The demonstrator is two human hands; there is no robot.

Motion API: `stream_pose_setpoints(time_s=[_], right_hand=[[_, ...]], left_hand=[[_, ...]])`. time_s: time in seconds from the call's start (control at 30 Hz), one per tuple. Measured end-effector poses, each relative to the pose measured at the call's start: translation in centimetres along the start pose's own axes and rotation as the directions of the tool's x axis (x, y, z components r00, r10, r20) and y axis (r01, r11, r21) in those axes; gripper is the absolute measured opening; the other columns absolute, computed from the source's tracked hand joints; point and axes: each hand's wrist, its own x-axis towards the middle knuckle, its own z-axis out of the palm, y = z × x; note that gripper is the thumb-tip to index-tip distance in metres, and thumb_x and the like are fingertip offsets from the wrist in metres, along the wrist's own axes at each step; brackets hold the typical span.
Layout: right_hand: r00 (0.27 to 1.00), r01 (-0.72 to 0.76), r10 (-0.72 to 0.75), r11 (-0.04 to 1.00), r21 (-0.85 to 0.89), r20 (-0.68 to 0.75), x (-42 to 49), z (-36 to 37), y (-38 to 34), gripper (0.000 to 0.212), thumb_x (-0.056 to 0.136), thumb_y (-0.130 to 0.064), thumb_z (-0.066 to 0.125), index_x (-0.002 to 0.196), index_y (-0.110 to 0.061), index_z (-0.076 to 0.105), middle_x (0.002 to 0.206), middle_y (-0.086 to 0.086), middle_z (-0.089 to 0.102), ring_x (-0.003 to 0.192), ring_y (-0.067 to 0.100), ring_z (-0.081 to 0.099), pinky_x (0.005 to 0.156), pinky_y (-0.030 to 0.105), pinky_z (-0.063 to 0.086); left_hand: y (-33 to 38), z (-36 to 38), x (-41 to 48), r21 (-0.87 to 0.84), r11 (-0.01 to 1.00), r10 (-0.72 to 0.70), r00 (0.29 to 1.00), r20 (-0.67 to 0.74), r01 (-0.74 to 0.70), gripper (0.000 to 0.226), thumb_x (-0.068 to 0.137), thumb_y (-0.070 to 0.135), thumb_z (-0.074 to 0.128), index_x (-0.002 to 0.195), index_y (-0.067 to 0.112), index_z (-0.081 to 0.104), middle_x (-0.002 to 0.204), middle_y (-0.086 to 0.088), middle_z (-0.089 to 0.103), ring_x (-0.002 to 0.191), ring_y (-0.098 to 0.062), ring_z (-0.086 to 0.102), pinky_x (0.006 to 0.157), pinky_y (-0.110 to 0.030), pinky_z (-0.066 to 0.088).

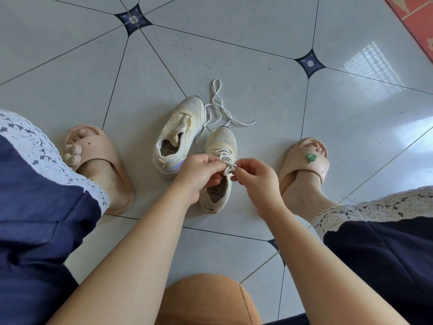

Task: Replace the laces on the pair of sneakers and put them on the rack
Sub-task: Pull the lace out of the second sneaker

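Tiled floor, item: laced sneaker, left hand and right hand both pinched shut on its lace ends; risk: uneven pull slackens knot; unlaced sneaker, loose lace at 12 o'clock.

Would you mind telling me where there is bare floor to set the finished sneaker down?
Bare tile lies beyond the loose lace, and between the laced sneaker and the right slipper. It is crowded where both hands, left and right, work beside the unlaced sneaker.

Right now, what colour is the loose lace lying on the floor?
White. The loose lace shows best in the head view, beyond the unlaced sneaker.
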Motion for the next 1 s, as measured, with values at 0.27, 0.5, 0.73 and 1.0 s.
stream_pose_setpoints(time_s=[0.27, 0.5, 0.73, 1.0], right_hand=[[0.887, 0.412, -0.453, 0.691, -0.594, 0.089, 0.2, -0.5, -0.5, 0.012, 0.082, -0.013, 0.062, 0.09, -0.015, 0.069, 0.08, -0.001, 0.065, 0.071, 0.017, 0.057, 0.063, 0.024, 0.039], [0.792, 0.553, -0.575, 0.529, -0.644, 0.207, -0.1, -0.4, -0.8, 0.012, 0.085, -0.012, 0.06, 0.093, -0.011, 0.069, 0.086, 0.006, 0.067, 0.072, 0.029, 0.061, 0.061, 0.039, 0.05], [0.782, 0.544, -0.603, 0.54, -0.642, 0.155, 0.1, -0.3, -0.2, 0.011, 0.082, -0.009, 0.062, 0.088, -0.012, 0.07, 0.083, 0.004, 0.067, 0.067, 0.025, 0.061, 0.057, 0.034, 0.05], [0.994, 0.048, -0.058, 0.992, -0.114, -0.089, 0.1, 0.8, 0.1, 0.014, 0.076, -0.018, 0.061, 0.066, -0.027, 0.064, 0.059, -0.01, 0.064, 0.068, 0.01, 0.062, 0.068, 0.02, 0.045]], left_hand=[[1.7, -0.4, -0.5, 0.73, 0.503, 0.439, 0.865, 0.245, -0.462, 0.014, 0.079, 0.015, 0.064, 0.093, 0.016, 0.068, 0.072, 0.013, 0.053, 0.072, -0.01, 0.052, 0.068, -0.019, 0.04], [2.4, -0.7, 0.5, 0.746, 0.509, 0.333, 0.897, 0.29, -0.43, 0.008, 0.077, 0.011, 0.064, 0.082, 0.017, 0.063, 0.076, 0.008, 0.055, 0.075, -0.01, 0.052, 0.065, -0.014, 0.036], [2.1, -0.6, 0.9, 0.732, 0.53, 0.269, 0.903, 0.334, -0.428, 0.007, 0.077, 0.012, 0.066, 0.079, 0.017, 0.062, 0.068, 0.014, 0.051, 0.064, -0.004, 0.048, 0.059, -0.01, 0.037], [-0.6, 0.4, 1.1, 0.245, 0.962, 0.156, 0.979, -0.13, -0.121, 0.021, 0.081, 0.01, 0.053, 0.062, 0.014, 0.061, 0.049, 0.007, 0.056, 0.044, -0.004, 0.05, 0.047, -0.017, 0.045]])
